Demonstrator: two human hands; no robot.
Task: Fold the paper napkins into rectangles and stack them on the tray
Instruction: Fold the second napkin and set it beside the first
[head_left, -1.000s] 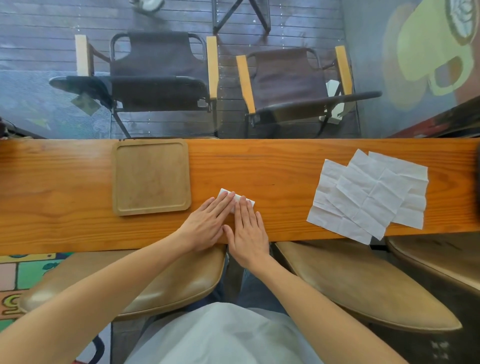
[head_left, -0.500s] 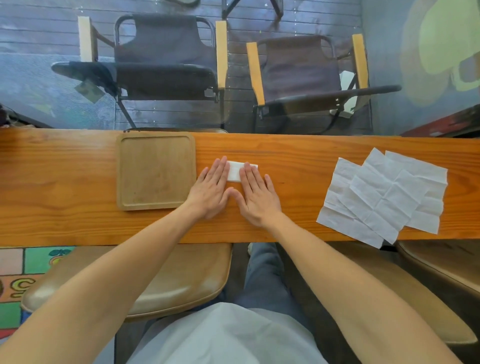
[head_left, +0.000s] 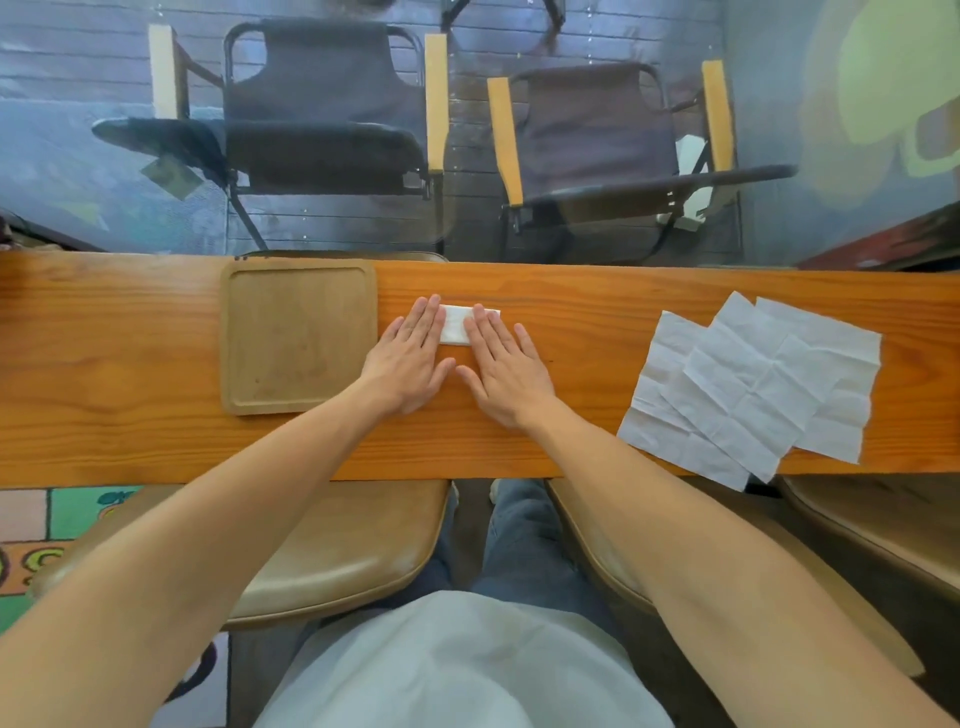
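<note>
A small folded white napkin (head_left: 456, 325) lies on the wooden counter (head_left: 571, 322), right of the square wooden tray (head_left: 298, 335). My left hand (head_left: 410, 358) lies flat with its fingertips on the napkin's left end. My right hand (head_left: 506, 366) lies flat with its fingers over the napkin's right end. Both palms press down and neither hand grips the paper. The fingers hide part of the napkin. The tray holds nothing. A loose pile of unfolded white napkins (head_left: 753, 384) lies on the counter at the right, overhanging its near edge.
Tan stool seats (head_left: 332, 551) stand under the counter's near edge. Beyond the counter's far edge is a glass pane with two dark folding chairs (head_left: 332, 119) behind it. Bare wood shows left of the tray.
Both hands and the folded napkin have moved away from me to the counter's middle, next to the tray. The hands have spread apart, so more of the napkin shows between them.
</note>
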